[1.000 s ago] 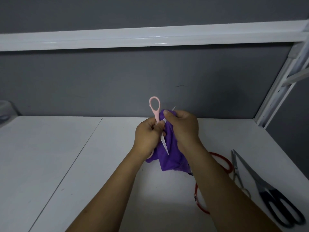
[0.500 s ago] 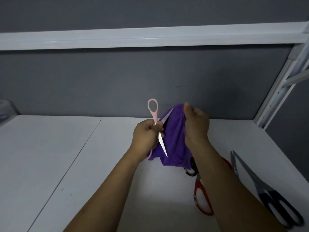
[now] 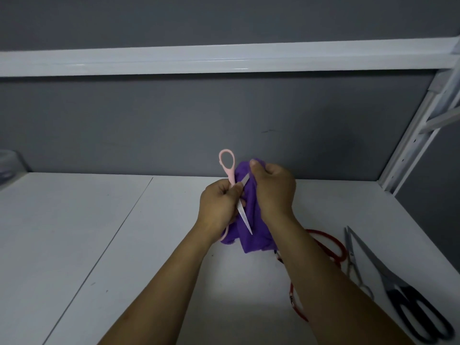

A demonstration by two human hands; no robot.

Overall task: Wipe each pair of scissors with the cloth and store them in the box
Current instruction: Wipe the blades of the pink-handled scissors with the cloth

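Note:
My left hand [image 3: 219,205] grips the pink-handled scissors [image 3: 227,168] near the pivot, blades spread open, one pink loop up, one blade pointing down. My right hand [image 3: 272,189] holds the purple cloth [image 3: 249,235] bunched over the upper blade, above the white table [image 3: 124,245]. Red-handled scissors [image 3: 333,247] lie on the table, partly hidden under my right forearm. Small silver scissors [image 3: 352,260] and large black-handled scissors [image 3: 408,300] lie at the right. A clear box [image 3: 6,165] shows at the far left edge.
A grey wall stands behind the table, with a white shelf rail [image 3: 224,59] overhead. A white metal upright [image 3: 420,130] rises at the right corner.
My right hand slid the cloth up along the upper blade and has come back down toward the pivot. The left hand keeps the scissors nearly still.

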